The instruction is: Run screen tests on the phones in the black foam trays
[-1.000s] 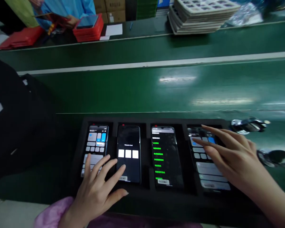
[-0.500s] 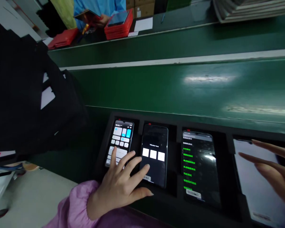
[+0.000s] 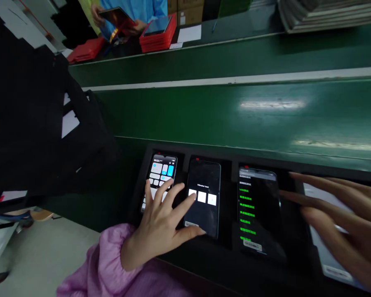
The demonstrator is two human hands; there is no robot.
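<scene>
A black foam tray (image 3: 228,185) holds a row of smartphones lying face up. My left hand (image 3: 162,218) is spread over the two on the left, holding nothing. Its index fingertip is at the white squares of the phone reading "Vibrator test" (image 3: 203,214), and other fingers lie over the phone with a control panel (image 3: 163,170). To the right is a phone with a list of green text (image 3: 259,202). My right hand (image 3: 343,214), slightly blurred, reaches across the bright-screened phone (image 3: 324,247) at the far right, fingers stretched toward the green-text phone. Whether those fingertips touch anything is unclear.
A green bench surface (image 3: 179,111) with a pale strip runs behind the tray. Black cloth (image 3: 34,123) hangs at the left. Across the bench, a person in blue (image 3: 154,8) holds a dark tablet-like item beside stacked red trays (image 3: 157,39). Stacked grey sheets (image 3: 330,14) sit far right.
My right hand has moved left from the bright-screened phone toward the green-text phone. My left hand has shifted up slightly, its index finger now at the white squares. The view has shifted a little.
</scene>
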